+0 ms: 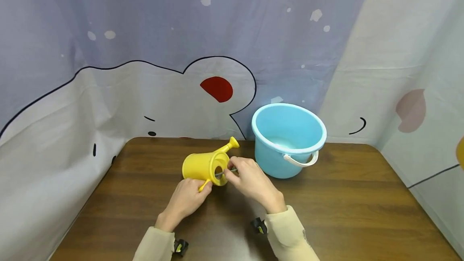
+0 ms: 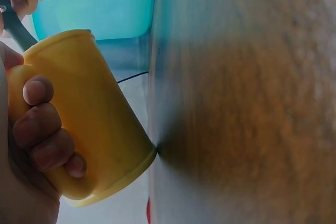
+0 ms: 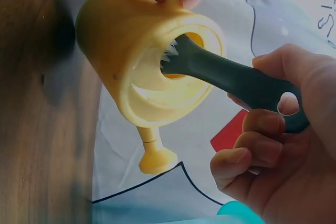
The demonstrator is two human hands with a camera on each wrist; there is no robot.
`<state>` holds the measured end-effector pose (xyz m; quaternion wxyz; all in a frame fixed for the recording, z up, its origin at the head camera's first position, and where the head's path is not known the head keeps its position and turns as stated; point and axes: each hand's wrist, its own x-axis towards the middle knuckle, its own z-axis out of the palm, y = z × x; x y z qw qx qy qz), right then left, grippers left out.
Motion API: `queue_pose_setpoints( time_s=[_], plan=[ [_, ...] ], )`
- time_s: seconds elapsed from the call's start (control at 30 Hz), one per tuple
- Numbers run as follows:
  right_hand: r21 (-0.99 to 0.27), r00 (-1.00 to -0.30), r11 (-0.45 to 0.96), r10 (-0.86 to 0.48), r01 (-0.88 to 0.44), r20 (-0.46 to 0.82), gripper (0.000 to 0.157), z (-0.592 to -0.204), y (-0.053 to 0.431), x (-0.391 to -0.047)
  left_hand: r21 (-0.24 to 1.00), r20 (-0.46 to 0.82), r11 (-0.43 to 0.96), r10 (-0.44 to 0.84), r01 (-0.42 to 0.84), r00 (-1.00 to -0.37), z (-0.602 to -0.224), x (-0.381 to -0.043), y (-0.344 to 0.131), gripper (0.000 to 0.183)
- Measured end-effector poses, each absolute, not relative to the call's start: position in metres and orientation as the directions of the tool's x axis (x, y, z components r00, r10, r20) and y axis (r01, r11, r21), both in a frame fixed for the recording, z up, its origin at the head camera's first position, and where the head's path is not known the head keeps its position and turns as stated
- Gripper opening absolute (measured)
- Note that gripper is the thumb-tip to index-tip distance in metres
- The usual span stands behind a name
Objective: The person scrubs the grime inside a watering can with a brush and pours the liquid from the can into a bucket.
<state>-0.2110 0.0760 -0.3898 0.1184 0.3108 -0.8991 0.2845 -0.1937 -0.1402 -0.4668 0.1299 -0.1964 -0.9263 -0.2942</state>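
A yellow watering can (image 1: 197, 165) is tilted on the wooden table, its top opening turned toward me and the base edge touching the wood in the left wrist view. My left hand (image 1: 190, 197) grips the can's handle, fingers curled round it (image 2: 44, 135). Between thumb and fingers, my right hand (image 1: 251, 181) holds a dark green brush (image 3: 226, 74) by the end of its handle, which has a hole. The brush's pale bristles (image 3: 170, 51) sit in the can's opening; how far the head reaches inside is hidden.
A light blue bucket (image 1: 275, 160) with a white handle (image 1: 302, 162) stands just right of the can, near the table's back edge. Behind the table (image 1: 348, 196) hangs a printed cloth (image 1: 174, 104) with cartoon shapes.
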Motion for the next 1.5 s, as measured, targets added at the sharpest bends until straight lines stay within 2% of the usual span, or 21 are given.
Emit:
queue_pose_setpoints(
  time_s=[0.23,0.97,1.5],
  plan=[
    [-0.436,-0.766,0.631,-0.503,-0.642,0.4,0.007,-0.392,0.074,-0.212,0.504,0.357,0.743,0.284,0.44,-0.89,-0.467,-0.193,-0.141,0.047],
    [-0.478,-0.777,0.617,-0.548,-0.626,0.31,0.008,-0.418,0.063,-0.221,0.464,0.363,0.766,0.294,0.445,-0.884,-0.47,-0.193,-0.139,0.047],
    [-0.514,-0.802,0.623,-0.529,-0.59,0.279,0.004,-0.396,0.079,-0.217,0.492,0.372,0.743,0.291,0.453,-0.881,-0.468,-0.195,-0.14,0.047]
  ],
)
